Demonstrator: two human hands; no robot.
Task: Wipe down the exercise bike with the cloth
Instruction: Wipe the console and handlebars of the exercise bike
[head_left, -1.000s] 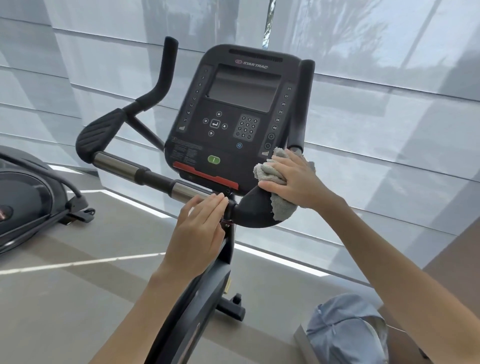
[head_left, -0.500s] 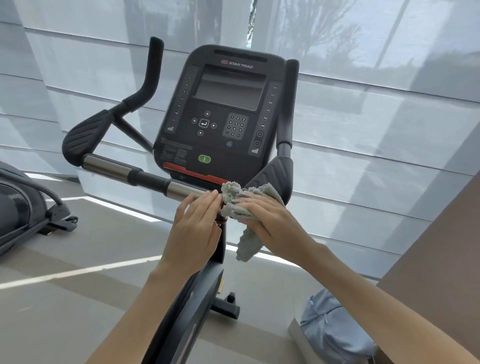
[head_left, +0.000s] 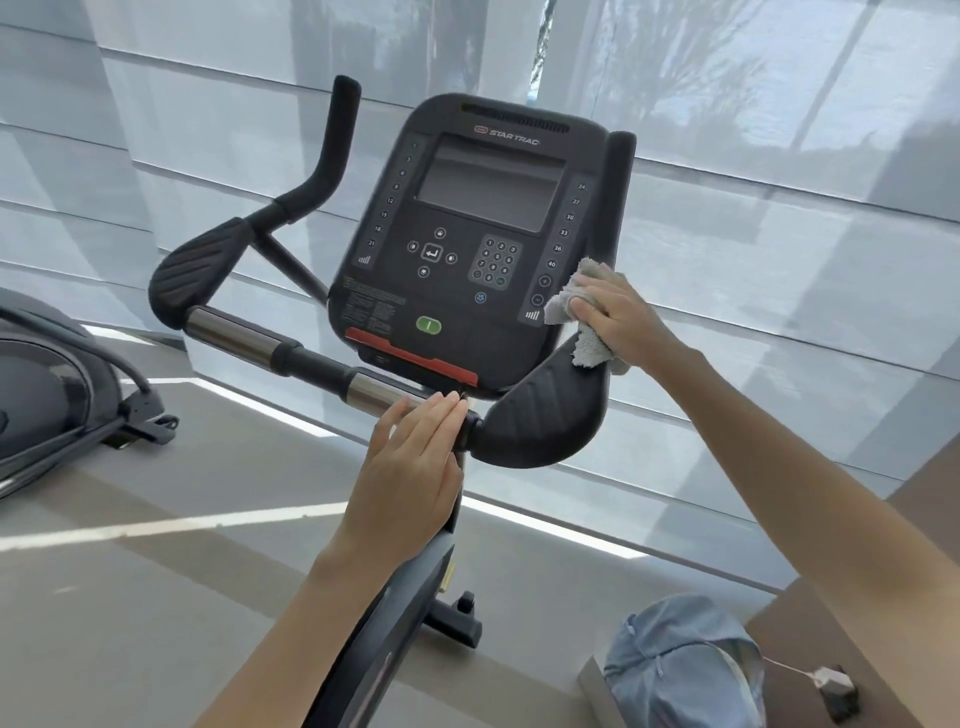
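Cloth (head_left: 569, 297), grey and bunched, is clutched in my right hand (head_left: 621, 319). My thumb and curled fingers pinch it against the foot of the bike's (head_left: 384, 634) right upright grip (head_left: 619, 171), just beside the right edge of the console (head_left: 467, 234). Part of the cloth sticks out past my fingertips towards the console's column of numbers. A frayed corner hangs below my palm, over the top of the right pad (head_left: 540, 415). My right hand sits above that pad, well up and to the right of my other hand.

My left hand (head_left: 410, 478) is released, fingers straight and together. It lies flat on the bar (head_left: 311, 358) where the bar meets the pad, just under the console's red strip. It holds nothing and is apart from the cloth.

On the floor (head_left: 156, 597) to my left stands another machine (head_left: 52, 395). Down at the right lies a pale blue bundle (head_left: 680, 670).
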